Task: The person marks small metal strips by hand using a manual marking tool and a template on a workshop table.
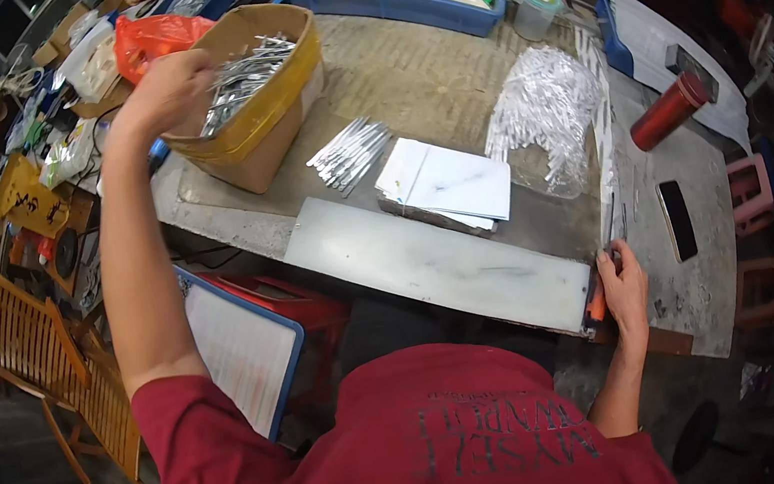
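Open lane is the long pale grey metal sheet [431,265] at the near table edge. Just behind it: white card stack [447,188], loose silver strips [350,154]. Further left-back a yellow-taped cardboard box [261,120] blocks, right-back a clear bag of white sticks [543,111].

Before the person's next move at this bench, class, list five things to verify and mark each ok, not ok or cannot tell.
1. Left hand is at the cardboard box of metal strips: ok.
2. Left hand actually grips strips: cannot tell, fingers hidden.
3. Right hand rests at the bench edge by an orange-handled tool: ok.
4. Pale flat board in front is bare: ok.
5. Loose bundle of strips lies beside the stack of white sheets, apart from it: ok.
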`<state>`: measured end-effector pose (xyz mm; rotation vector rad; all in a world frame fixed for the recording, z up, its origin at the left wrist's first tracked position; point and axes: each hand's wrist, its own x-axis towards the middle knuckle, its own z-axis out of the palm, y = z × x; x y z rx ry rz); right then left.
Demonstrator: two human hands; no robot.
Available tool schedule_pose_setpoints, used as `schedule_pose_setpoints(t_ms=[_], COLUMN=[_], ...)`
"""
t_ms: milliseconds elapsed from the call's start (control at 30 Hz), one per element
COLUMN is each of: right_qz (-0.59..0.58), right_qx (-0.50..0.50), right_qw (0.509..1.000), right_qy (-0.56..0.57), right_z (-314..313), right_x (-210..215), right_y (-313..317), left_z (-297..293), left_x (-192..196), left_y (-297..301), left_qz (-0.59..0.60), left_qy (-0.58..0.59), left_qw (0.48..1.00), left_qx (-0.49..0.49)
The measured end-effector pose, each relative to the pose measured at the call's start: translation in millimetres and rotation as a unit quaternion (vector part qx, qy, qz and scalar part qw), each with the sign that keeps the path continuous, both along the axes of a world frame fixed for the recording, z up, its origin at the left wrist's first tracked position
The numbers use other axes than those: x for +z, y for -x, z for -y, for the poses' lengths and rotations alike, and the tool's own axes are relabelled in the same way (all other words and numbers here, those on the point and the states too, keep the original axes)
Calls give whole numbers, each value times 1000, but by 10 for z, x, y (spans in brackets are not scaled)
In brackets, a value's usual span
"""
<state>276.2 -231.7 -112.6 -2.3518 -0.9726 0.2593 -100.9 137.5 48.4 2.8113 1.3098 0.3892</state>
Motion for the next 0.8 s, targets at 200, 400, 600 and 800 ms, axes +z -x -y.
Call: schedule_pose_setpoints(t_ms=[200,400,600,800], right_qz=[28,65,87,-86], right_qx=[-5,-3,3,70], right_qw=[999,997,996,976], right_qy=[19,37,25,-186], right_z=[31,27,63,-211], right_x=[20,72,87,387], right_y=[-29,9,-30,261], left_z=[696,1214,1343,1514], left_x=[112,-290,-640,-799], left_y=[-266,-610,-810,-1024], left_qz=[87,146,162,181], left_qy=[61,176,212,258], left_qw=[991,943,921,895], left_qx=[-87,-243,-283,-316])
